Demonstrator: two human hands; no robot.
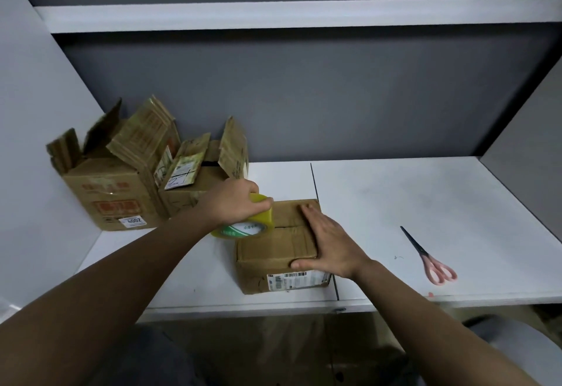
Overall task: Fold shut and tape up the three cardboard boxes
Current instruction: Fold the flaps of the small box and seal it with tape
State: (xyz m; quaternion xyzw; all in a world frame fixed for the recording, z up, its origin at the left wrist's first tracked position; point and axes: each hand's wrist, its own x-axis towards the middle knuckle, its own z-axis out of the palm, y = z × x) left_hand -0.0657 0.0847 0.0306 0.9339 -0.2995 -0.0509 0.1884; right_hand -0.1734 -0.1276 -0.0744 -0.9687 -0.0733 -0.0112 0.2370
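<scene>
White desk (pixel 425 203) fills a cubicle with grey partition walls and a white shelf (pixel 273 17) overhead. Near the desk's front edge sits a small cardboard box (pixel 273 248), flaps folded down, its centre seam running left to right and its barcode label facing the person. The right hand (pixel 328 245) lies flat on the lid, fingers straight, thumb on the near edge. The left hand (pixel 234 203) grips a roll of yellowish tape (pixel 246 224) at the box's left end, touching the seam. Two open boxes, a large one (pixel 112 194) and a middle one (pixel 194 185), stand side by side at the back left with flaps upright. Pink-handled scissors (pixel 428 255) lie well apart to the right, blades pointing away and left.
</scene>
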